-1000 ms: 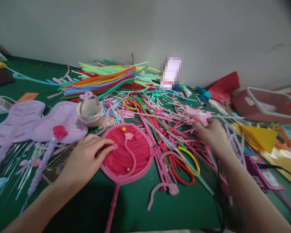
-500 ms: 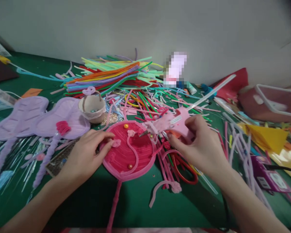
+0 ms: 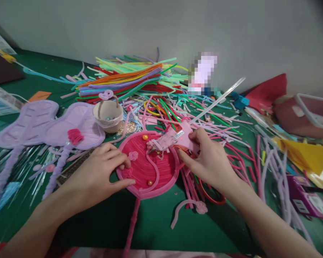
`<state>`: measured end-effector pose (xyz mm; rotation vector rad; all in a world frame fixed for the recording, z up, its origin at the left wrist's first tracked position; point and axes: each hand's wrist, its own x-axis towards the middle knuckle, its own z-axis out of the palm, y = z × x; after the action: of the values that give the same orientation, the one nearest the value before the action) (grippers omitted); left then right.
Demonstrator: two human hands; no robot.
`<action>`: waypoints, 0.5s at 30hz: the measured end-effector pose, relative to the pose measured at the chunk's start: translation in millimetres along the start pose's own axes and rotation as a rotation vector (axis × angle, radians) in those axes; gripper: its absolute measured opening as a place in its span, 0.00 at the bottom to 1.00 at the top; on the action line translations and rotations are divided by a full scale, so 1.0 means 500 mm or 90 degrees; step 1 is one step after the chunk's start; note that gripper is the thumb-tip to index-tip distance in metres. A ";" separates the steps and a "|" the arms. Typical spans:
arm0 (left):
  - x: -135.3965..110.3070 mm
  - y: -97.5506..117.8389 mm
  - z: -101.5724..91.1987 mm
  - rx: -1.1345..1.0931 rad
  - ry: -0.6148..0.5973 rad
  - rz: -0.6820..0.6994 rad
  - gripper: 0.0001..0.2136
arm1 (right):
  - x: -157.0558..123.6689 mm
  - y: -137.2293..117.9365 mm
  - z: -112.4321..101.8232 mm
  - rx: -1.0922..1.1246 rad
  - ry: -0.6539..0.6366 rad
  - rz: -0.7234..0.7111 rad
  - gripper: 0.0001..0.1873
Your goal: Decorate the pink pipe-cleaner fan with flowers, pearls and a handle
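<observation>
A red and pink pipe-cleaner fan (image 3: 164, 172) lies on the green table, its thin pink handle pointing toward me. It bears yellow-gold beads, a curved pink strip and a small pink flower (image 3: 133, 156). My left hand (image 3: 104, 168) rests at the fan's left edge, thumb apart from the fingers, holding nothing visible. In my right hand (image 3: 207, 154) is a pink hot glue gun (image 3: 187, 134), a clear glue stick (image 3: 218, 102) jutting from its back. The gun's front, smeared with glue, is over the fan's upper right; its tip is hard to make out.
Two lilac fans (image 3: 72, 122) lie left, beside a white cup (image 3: 108, 116). Bundled pipe cleaners (image 3: 123, 80) are piled at the back. Red-handled scissors (image 3: 212, 197) and a pink flower on a stem (image 3: 200, 207) lie right of the fan. A purple box (image 3: 307, 197) stands farther right.
My left thumb and fingers have parted from the small pink flower, which stays on the fan. The glue gun has shifted slightly left and turned. The whole view has moved a little.
</observation>
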<state>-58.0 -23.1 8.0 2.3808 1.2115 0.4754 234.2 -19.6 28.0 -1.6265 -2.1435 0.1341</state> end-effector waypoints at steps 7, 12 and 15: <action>-0.004 -0.002 0.004 0.003 -0.007 0.006 0.09 | 0.004 -0.005 -0.006 0.011 0.011 -0.010 0.13; -0.010 0.005 0.006 0.018 0.036 0.057 0.11 | 0.001 -0.001 -0.009 -0.008 0.017 -0.019 0.13; -0.007 0.017 0.006 0.026 0.058 0.109 0.11 | -0.005 0.000 -0.009 -0.013 0.020 -0.027 0.13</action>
<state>-52.8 -30.9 9.2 2.5341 1.0693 0.6242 236.2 -22.6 31.4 -1.5831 -2.1610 0.0737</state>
